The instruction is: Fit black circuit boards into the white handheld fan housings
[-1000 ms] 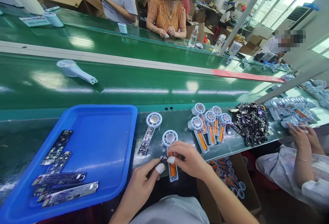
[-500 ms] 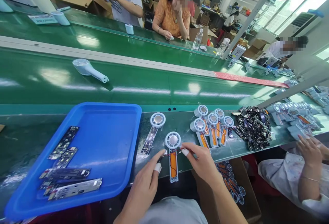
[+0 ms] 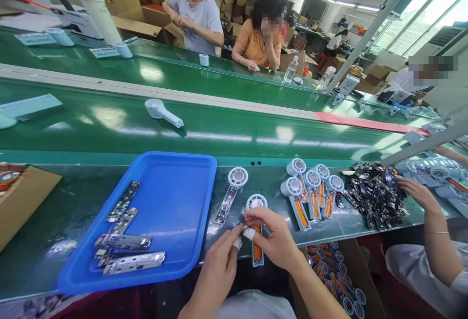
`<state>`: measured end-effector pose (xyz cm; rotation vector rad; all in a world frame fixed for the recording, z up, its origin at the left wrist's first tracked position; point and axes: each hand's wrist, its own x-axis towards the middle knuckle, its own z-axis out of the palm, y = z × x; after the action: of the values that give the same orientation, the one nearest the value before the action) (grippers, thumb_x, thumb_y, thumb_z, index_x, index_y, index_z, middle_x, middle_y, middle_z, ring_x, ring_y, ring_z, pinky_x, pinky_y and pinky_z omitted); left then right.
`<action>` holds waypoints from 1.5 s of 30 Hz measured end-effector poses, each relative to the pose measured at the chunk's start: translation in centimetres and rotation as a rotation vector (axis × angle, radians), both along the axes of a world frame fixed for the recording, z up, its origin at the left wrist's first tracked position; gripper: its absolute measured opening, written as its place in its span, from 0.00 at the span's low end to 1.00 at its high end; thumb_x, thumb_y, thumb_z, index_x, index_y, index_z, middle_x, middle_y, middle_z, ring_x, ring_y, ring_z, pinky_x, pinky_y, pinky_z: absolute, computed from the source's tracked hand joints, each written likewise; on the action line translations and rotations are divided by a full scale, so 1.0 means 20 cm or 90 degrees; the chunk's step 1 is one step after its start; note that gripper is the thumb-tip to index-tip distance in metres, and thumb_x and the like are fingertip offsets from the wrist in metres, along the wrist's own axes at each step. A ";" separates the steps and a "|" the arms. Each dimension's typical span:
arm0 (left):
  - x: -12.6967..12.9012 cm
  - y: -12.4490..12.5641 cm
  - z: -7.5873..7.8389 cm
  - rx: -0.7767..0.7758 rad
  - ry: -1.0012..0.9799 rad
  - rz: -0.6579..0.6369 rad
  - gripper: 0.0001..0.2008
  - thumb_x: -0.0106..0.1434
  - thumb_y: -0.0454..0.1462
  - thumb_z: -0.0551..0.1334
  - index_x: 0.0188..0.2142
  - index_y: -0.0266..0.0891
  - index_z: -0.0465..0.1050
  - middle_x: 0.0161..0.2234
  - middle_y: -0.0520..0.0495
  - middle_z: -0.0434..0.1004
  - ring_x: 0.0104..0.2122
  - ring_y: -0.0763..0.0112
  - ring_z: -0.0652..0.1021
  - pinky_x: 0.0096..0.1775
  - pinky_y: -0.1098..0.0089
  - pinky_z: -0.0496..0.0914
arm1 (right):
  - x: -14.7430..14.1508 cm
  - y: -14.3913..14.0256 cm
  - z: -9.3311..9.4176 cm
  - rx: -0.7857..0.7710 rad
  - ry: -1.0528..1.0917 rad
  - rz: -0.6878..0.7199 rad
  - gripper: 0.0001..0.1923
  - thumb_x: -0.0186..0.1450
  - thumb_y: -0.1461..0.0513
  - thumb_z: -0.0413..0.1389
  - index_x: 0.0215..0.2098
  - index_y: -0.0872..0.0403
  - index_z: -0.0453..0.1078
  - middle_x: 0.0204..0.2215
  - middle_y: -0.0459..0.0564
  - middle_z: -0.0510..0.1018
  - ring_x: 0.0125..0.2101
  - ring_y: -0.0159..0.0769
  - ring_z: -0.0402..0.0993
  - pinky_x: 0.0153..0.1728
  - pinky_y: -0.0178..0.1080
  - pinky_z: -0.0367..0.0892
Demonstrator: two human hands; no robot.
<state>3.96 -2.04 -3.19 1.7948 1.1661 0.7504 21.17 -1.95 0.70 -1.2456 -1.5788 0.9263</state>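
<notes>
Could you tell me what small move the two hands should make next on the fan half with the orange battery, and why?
Probably press whatever the fingertips are pinching down into the fan half. Both the left hand and right hand meet over its neck, just below the round head, and the orange battery already sits in the handle. What they pinch is too small to tell, so this is a guess.

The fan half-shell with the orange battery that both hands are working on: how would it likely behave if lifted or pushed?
The fan half-shell looks like thin moulded plastic, so probably stiff and light. It lies flat on the bench, unlikely to roll. The orange battery sits in an open handle, so it might slip out if tipped. Left hand and right hand pinch at its neck.
</notes>
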 end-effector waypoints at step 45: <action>0.05 -0.02 0.07 -0.263 -0.149 0.088 0.16 0.65 0.44 0.54 0.48 0.39 0.68 0.28 0.54 0.74 0.18 0.76 0.68 0.20 0.74 0.63 | 0.06 -0.06 0.00 0.242 -0.446 0.014 0.11 0.72 0.70 0.49 0.45 0.54 0.71 0.35 0.52 0.73 0.35 0.38 0.67 0.35 0.39 0.70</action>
<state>5.00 -2.36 -1.84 1.2613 1.1941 0.7158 22.36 -3.09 0.62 -1.3423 -2.1799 0.1598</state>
